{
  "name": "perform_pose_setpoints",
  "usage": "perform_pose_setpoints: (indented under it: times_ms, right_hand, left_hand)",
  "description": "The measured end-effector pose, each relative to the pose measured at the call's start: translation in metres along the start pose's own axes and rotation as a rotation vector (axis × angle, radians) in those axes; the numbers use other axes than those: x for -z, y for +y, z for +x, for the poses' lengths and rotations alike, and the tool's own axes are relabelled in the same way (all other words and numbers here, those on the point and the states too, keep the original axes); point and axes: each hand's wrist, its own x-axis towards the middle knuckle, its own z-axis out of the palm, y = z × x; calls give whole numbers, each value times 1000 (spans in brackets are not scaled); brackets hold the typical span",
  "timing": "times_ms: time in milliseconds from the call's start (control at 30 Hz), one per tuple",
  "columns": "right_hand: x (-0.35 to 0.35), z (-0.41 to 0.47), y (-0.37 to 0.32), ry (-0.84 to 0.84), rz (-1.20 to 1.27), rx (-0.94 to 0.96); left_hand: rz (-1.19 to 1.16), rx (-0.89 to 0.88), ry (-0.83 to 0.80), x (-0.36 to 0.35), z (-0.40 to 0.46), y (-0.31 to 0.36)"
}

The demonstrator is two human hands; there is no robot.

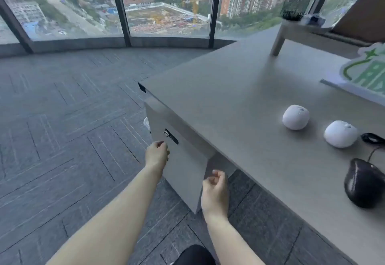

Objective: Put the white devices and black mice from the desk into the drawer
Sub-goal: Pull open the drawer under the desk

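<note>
Grey laminate drawer front point(183, 166) sits under the desk point(229, 102) edge, still closed; the left hand point(156, 153), fingers curled and empty, touches it just below the lock point(171, 136), and the right hand point(214, 191), loosely curled and empty, hovers at its right edge. Two white devices point(295, 117) point(340, 133) and a black mouse point(363, 183) lie on the desktop, up and right, nearer the right hand. No legible writing.

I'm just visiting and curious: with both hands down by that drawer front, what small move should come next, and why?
Probably pull the drawer front open. The left hand is at its edge near the lock, the right hand at its other side, both empty. The two white devices and black mouse sit on the desk.
</note>
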Motion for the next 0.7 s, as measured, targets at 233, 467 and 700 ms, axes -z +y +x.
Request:
perform_pose_setpoints:
  times_ms: [233,467,700]
  right_hand:
    - [-16,22,7,-33,-15,17]
    - [-22,28,7,82,-30,27]
    - [-9,18,6,-6,-151,104]
  left_hand:
    - [-293,156,3,-32,31,4]
    - [-304,176,73,-35,62,1]
    - [-354,158,163,-25,51,-1]
